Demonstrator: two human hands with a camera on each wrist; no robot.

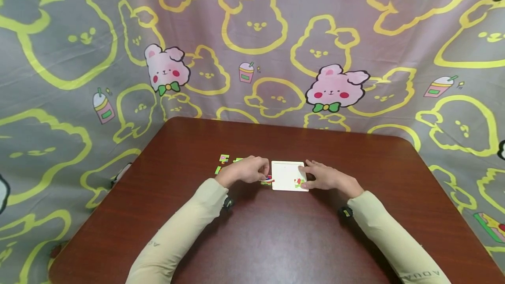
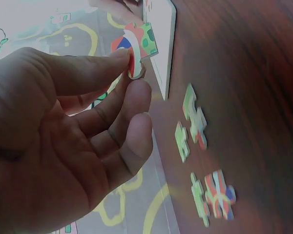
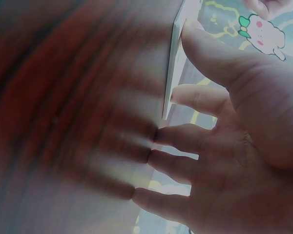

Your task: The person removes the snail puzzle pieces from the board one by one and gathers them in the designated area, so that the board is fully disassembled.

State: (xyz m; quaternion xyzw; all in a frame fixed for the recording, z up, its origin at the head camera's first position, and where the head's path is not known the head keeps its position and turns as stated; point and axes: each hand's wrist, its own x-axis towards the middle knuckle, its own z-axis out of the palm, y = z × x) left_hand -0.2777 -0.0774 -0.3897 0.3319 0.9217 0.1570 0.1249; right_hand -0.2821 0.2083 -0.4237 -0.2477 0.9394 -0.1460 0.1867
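Observation:
Between its thumb and fingers my left hand [image 1: 250,169] pinches a colourful jigsaw piece [image 2: 147,41], green, red, white and blue, just off the left edge of a white puzzle board [image 1: 283,172]. My right hand [image 1: 326,176] rests at the board's right side with its fingers spread; the right wrist view shows the thumb and index finger touching the board and the other fingertips on the table. A single puzzle piece [image 1: 297,182] lies in the board's lower right corner, beside the right thumb. Part of the held piece is hidden by the left fingers.
Several loose puzzle pieces [image 2: 219,195] lie on the brown table [image 1: 252,231], left of the board. Some are partly hidden behind the left hand in the head view. A patterned curtain [image 1: 256,73] hangs behind the table and along its left side.

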